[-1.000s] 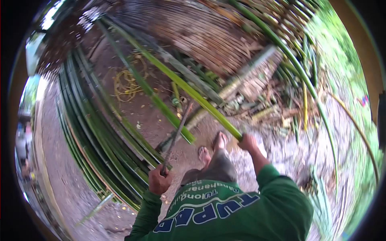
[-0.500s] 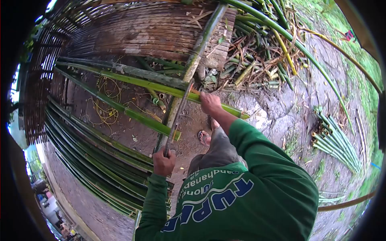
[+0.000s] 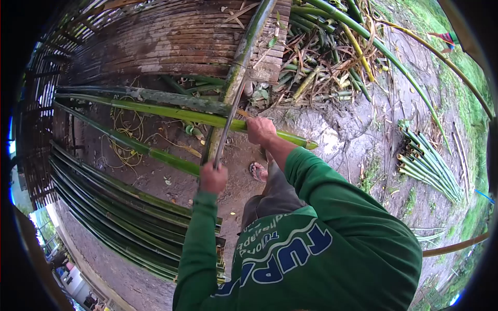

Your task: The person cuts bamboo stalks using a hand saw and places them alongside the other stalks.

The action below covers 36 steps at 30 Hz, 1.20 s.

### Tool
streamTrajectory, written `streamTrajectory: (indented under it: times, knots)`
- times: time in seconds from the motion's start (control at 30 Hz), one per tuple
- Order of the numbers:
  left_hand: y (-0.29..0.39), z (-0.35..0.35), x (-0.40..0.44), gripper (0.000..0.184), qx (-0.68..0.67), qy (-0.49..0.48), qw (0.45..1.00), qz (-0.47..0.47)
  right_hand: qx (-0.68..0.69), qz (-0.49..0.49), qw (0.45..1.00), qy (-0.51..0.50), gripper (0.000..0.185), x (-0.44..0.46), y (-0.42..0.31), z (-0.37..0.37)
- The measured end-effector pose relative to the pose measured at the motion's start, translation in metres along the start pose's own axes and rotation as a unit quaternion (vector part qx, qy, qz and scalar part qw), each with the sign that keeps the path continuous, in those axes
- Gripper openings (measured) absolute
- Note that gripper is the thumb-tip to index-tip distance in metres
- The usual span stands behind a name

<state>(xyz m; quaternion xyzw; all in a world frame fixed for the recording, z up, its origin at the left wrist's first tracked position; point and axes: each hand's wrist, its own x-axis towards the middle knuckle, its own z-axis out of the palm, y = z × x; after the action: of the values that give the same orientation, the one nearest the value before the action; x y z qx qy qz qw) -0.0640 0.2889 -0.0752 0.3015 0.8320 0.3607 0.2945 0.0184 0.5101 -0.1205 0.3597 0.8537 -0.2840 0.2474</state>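
My left hand (image 3: 213,179), closed and slightly blurred, grips the near end of a long narrow saw (image 3: 228,122), seen almost edge-on. The tool lies across a green bamboo pole (image 3: 176,114); its cutting edge is hidden. My right hand (image 3: 261,130) is wrapped round the same pole, just right of the saw and short of the pole's right end. Underneath runs a thick, mottled bamboo pole (image 3: 239,67) as a crosswise support. A darker bamboo pole (image 3: 171,98) lies alongside, and another green bamboo pole (image 3: 137,145) ends behind my left hand.
Many long bamboo poles (image 3: 114,207) lie side by side at lower left. A slatted bamboo platform (image 3: 171,41) is ahead, with a pile of offcuts (image 3: 311,78) beside it. A bundle of cut bamboo (image 3: 430,163) rests on the muddy ground at right. Yellow cord (image 3: 124,153) lies on the ground.
My left hand has pushed the saw forward, away from my body. My right hand stays on the green pole. The whole view has shifted slightly.
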Motion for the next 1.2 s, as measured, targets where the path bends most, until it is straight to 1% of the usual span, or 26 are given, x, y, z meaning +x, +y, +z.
streamTrajectory:
  times: [0.07,0.1,0.17,0.23,0.3,0.4,0.47,0.53,0.57,0.63,0.7,0.73,0.8,0.9,0.93,0.97,1.03,1.07,1.1,1.13,1.17,1.2]
  knots:
    - [0.009,0.006,0.008,0.01,0.03,0.006,1.0,0.005,-0.01,-0.001,0.999,-0.034,0.02,0.0,-0.003,-0.011]
    - [0.012,0.003,0.011,0.01,0.05,0.008,0.999,0.009,-0.004,-0.005,1.0,-0.024,0.02,-0.001,-0.004,-0.012]
    - [-0.005,-0.007,-0.026,0.008,0.02,0.047,0.995,0.083,0.007,-0.014,1.0,-0.005,0.021,-0.007,0.002,-0.009]
    - [-0.016,-0.028,-0.089,0.006,-0.013,0.015,1.0,-0.019,0.008,-0.003,1.0,-0.018,0.023,-0.002,0.016,0.002]
    - [0.051,-0.062,-0.121,0.005,0.083,-0.036,0.993,-0.074,0.006,-0.001,1.0,-0.028,0.024,-0.007,0.023,0.008]
    - [0.034,-0.046,-0.109,0.011,0.046,-0.014,0.999,-0.006,0.021,0.009,0.999,-0.022,0.024,-0.014,0.022,0.01]
    - [0.033,-0.011,-0.049,0.008,0.029,-0.032,0.998,-0.051,0.022,0.014,0.999,-0.029,0.023,-0.016,0.021,0.007]
    - [0.042,0.02,-0.002,0.008,0.015,-0.005,0.999,-0.037,0.012,0.017,0.999,-0.032,0.024,-0.016,0.024,0.006]
    - [0.041,0.024,-0.001,0.008,0.028,-0.001,1.0,-0.006,0.002,0.014,0.999,-0.03,0.024,-0.01,0.027,0.001]
    - [0.035,0.013,-0.023,0.007,0.068,0.01,0.997,0.046,-0.002,0.003,0.999,-0.037,0.023,-0.01,0.025,0.016]
    - [0.038,-0.016,-0.073,0.007,0.064,0.005,0.998,0.005,0.017,0.001,1.0,-0.023,0.022,-0.008,0.029,0.025]
    - [0.049,-0.036,-0.094,0.007,0.078,0.001,0.997,0.006,0.028,0.005,1.0,-0.011,0.021,-0.007,0.031,0.023]
    - [0.079,-0.057,-0.113,0.004,0.091,-0.049,0.988,-0.111,0.039,0.016,0.999,-0.02,0.02,-0.012,0.028,0.015]
    - [0.068,-0.038,-0.077,0.004,0.086,-0.039,0.994,-0.054,0.036,0.043,0.998,-0.026,0.019,-0.017,0.019,0.004]
    - [0.059,-0.014,-0.047,0.004,0.067,-0.042,0.994,-0.072,0.03,0.052,0.998,-0.029,0.019,-0.018,0.02,0.003]
    - [0.051,0.01,-0.013,0.005,0.05,-0.047,0.994,-0.09,0.043,0.025,0.998,-0.048,0.018,-0.017,0.024,0.005]
    - [0.05,0.018,0.008,0.008,0.064,-0.065,0.993,-0.074,0.035,0.01,0.999,-0.036,0.021,-0.005,0.039,0.003]
    - [0.053,0.012,-0.003,0.009,0.078,-0.059,0.992,-0.081,0.038,-0.009,0.998,-0.043,0.022,-0.008,0.034,0.011]
    - [0.061,0.009,-0.011,0.011,0.092,-0.05,0.991,-0.083,0.055,-0.004,0.997,-0.06,0.019,-0.013,0.028,0.015]
    - [0.066,0.009,-0.013,0.012,0.101,-0.043,0.991,-0.075,0.038,-0.02,0.997,-0.058,0.019,-0.017,0.021,0.023]
    - [0.054,0.003,-0.024,0.013,0.079,-0.077,0.991,-0.077,0.025,-0.03,0.998,-0.058,0.019,-0.029,0.016,0.038]
    - [0.055,0.0,-0.028,0.013,0.096,-0.083,0.989,-0.077,0.02,-0.025,0.998,-0.061,0.019,-0.037,0.013,0.039]
